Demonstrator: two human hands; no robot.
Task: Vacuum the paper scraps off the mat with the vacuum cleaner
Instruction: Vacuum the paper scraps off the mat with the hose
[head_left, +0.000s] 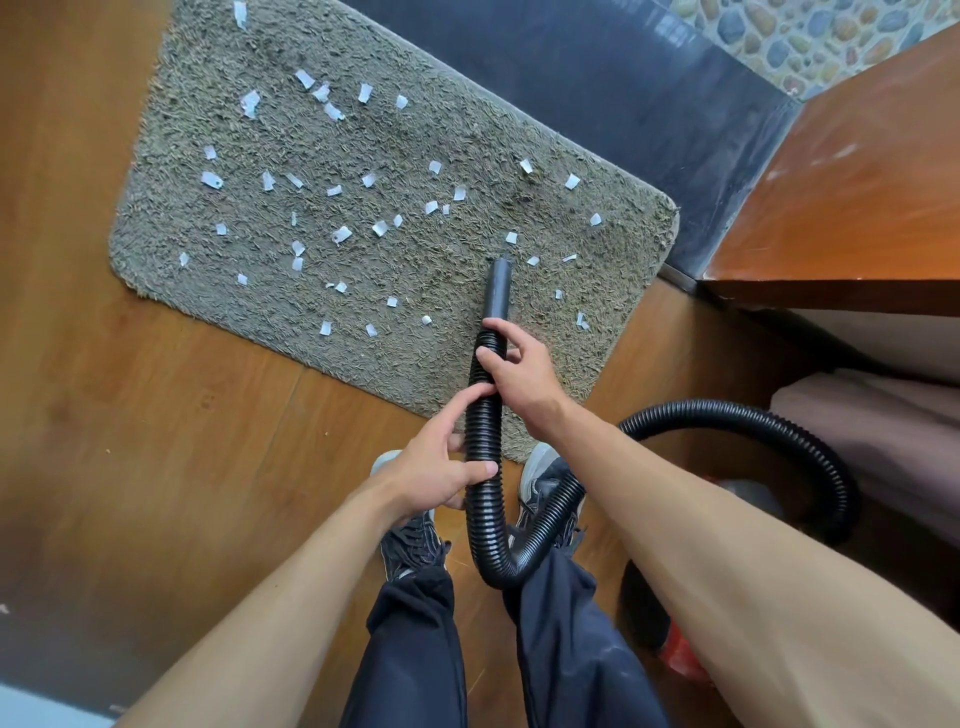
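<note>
Pointing away from person, hose (485, 415) nozzle (498, 286) over mat (260, 312).

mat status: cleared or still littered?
Still littered. White paper scraps lie scattered across nearly the whole mat, some right beside the nozzle of the hose.

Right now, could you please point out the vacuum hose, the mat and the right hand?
vacuum hose (497, 291), head view, its smooth nozzle end
mat (441, 130), head view, bare pile near the far edge
right hand (519, 376), head view, back of the hand
</note>
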